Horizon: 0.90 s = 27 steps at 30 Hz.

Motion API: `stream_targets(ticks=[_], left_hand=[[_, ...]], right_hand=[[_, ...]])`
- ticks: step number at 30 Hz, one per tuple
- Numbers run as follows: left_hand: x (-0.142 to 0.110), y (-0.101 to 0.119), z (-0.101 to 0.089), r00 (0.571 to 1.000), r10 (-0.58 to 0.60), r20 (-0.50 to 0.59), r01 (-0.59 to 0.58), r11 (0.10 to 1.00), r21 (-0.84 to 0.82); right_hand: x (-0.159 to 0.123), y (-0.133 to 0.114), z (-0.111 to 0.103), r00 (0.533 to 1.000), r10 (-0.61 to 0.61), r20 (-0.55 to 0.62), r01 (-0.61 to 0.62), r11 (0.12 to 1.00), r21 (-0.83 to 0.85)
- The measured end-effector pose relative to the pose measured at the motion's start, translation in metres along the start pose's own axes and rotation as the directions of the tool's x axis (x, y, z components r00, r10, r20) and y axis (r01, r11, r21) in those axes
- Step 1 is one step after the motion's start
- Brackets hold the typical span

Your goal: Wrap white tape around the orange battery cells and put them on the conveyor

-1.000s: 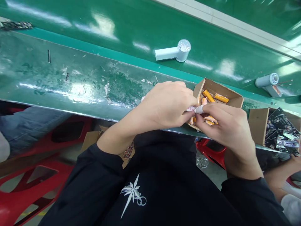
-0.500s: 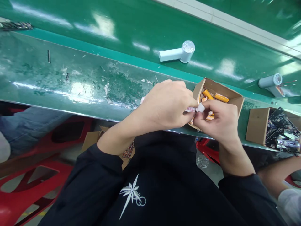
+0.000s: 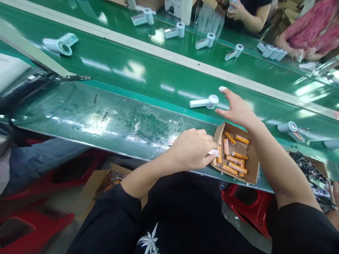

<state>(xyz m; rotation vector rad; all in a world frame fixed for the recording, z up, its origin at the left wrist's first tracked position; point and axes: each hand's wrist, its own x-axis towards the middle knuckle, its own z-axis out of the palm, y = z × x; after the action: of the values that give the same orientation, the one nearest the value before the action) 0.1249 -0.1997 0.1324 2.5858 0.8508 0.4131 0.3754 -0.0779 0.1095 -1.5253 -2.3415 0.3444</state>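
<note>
My left hand point(image 3: 192, 150) is closed at the left side of a cardboard box point(image 3: 253, 171). From its pinched fingers sticks a white strip with reddish print point(image 3: 214, 152); the rest of that strip is hidden in the hand. Orange cylindrical batteries point(image 3: 239, 155) lie loose inside the box. Beyond the box, my right hand point(image 3: 237, 107) is stretched out over the green belt, thumb and index finger apart, with a white covering on one fingertip point(image 3: 222, 89). Just left of these fingers, not touched, lies a white handheld fan point(image 3: 200, 103) with its round head towards them.
Several more white fans point(image 3: 180, 30) lie on the far belt, others point(image 3: 287, 127) at the right. A box of circuit boards point(image 3: 315, 173) stands at the right edge. A light panel point(image 3: 31, 49) juts in from the left. Co-workers' hands point(image 3: 235, 10) show across the belt.
My right hand has left the white strip and the left hand, opened, and moved up over the belt towards the fan. The left hand stays closed by the box. The view has tilted upward.
</note>
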Motion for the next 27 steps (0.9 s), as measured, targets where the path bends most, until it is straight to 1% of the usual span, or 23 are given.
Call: stream_targets(ticks=[2, 3, 5, 6, 7, 9, 11, 13, 14, 16, 17, 18, 20, 22, 24, 25, 27], left_hand=[[-0.001, -0.001, -0.001, 1.000, 0.011, 0.011, -0.011, 1.000, -0.007], [-0.002, 0.000, -0.001, 1.000, 0.017, 0.015, -0.017, 1.000, -0.009], [-0.004, 0.001, -0.004, 0.999, 0.037, 0.023, -0.037, 0.999, -0.015], [-0.005, 0.001, -0.005, 0.998, 0.052, 0.031, -0.052, 0.998, -0.018], [-0.005, 0.001, -0.006, 0.997, 0.070, 0.042, -0.069, 0.997, -0.020], [-0.004, 0.000, -0.007, 0.994, 0.089, 0.066, -0.088, 0.996, -0.020], [-0.003, -0.002, -0.007, 0.994, 0.080, 0.073, -0.079, 0.997, -0.014], [-0.002, -0.004, -0.006, 0.996, 0.061, 0.068, -0.060, 0.998, -0.013], [-0.001, -0.004, -0.005, 0.996, 0.054, 0.066, -0.053, 0.998, -0.018], [0.000, -0.006, -0.005, 0.997, 0.045, 0.064, -0.043, 0.998, -0.035], [-0.001, -0.006, -0.005, 0.997, 0.041, 0.061, -0.038, 0.998, -0.047], [-0.001, -0.007, -0.004, 0.998, 0.037, 0.055, -0.033, 0.998, -0.059], [-0.004, -0.007, -0.004, 0.998, 0.034, 0.044, -0.030, 0.996, -0.080], [-0.009, -0.005, -0.003, 0.999, 0.045, 0.030, -0.042, 0.995, -0.090], [-0.018, -0.002, -0.002, 0.998, 0.060, 0.006, -0.059, 0.995, -0.082], [-0.023, 0.001, -0.001, 0.998, 0.061, -0.013, -0.062, 0.995, -0.072], [-0.032, 0.007, 0.002, 0.997, 0.053, -0.049, -0.056, 0.997, -0.051]], right_hand=[[0.039, 0.020, 0.011, 0.989, 0.073, 0.125, -0.067, 0.997, -0.046], [0.053, 0.026, 0.015, 0.975, 0.120, 0.189, -0.111, 0.992, -0.057], [0.072, 0.033, 0.019, 0.939, 0.201, 0.279, -0.185, 0.979, -0.084], [0.076, 0.033, 0.020, 0.932, 0.221, 0.289, -0.200, 0.975, -0.101], [0.078, 0.031, 0.022, 0.934, 0.222, 0.279, -0.196, 0.974, -0.115], [0.075, 0.021, 0.027, 0.967, 0.156, 0.201, -0.136, 0.984, -0.111], [0.064, 0.002, 0.038, 0.989, 0.036, 0.141, -0.027, 0.998, -0.064], [0.050, -0.025, 0.053, 0.981, -0.078, 0.179, 0.087, 0.995, -0.042], [0.044, -0.039, 0.061, 0.967, -0.112, 0.228, 0.126, 0.991, -0.048], [0.033, -0.060, 0.074, 0.943, -0.135, 0.306, 0.161, 0.985, -0.063], [0.029, -0.067, 0.076, 0.939, -0.146, 0.311, 0.172, 0.983, -0.057], [0.025, -0.070, 0.075, 0.945, -0.163, 0.283, 0.180, 0.983, -0.037], [0.010, -0.071, 0.060, 0.969, -0.190, 0.160, 0.184, 0.982, 0.054], [-0.016, -0.071, 0.035, 0.984, -0.173, 0.041, 0.162, 0.967, 0.194], [-0.054, -0.077, 0.010, 0.987, -0.161, -0.026, 0.161, 0.934, 0.318], [-0.075, -0.082, 0.000, 0.983, -0.180, -0.047, 0.185, 0.918, 0.351], [-0.115, -0.092, -0.009, 0.962, -0.254, -0.100, 0.273, 0.895, 0.353]])
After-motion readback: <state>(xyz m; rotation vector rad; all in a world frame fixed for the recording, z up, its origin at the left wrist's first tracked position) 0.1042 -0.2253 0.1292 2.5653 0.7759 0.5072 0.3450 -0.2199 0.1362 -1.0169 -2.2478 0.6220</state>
